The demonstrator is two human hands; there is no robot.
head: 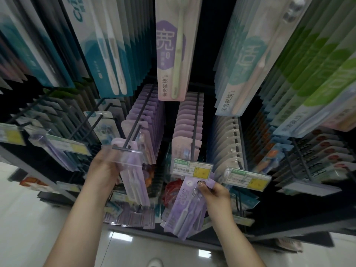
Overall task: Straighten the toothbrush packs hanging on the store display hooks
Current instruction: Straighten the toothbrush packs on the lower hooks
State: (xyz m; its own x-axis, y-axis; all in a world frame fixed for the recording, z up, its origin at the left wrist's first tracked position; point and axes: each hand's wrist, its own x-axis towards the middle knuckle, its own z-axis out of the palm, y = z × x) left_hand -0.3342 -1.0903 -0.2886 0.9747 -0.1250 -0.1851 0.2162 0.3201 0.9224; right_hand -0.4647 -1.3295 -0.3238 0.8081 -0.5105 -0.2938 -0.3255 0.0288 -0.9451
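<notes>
Toothbrush packs: light, stiff card, slick blister. Right hand (215,195) pinches loose purple pack (189,207) by top; left hand (104,168), blurred, grips front hanging pack (133,182). Hold near hang-hole.

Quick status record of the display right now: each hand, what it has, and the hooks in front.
left hand: holds the front lilac pack at the tip of the left purple hook; blurred, exact grip unclear
right hand: pinches the top of a purple toothbrush pack, tilted, off the hooks
middle hook: row of pink packs, price tag at its tip
right hook: white packs, own price tag
</notes>
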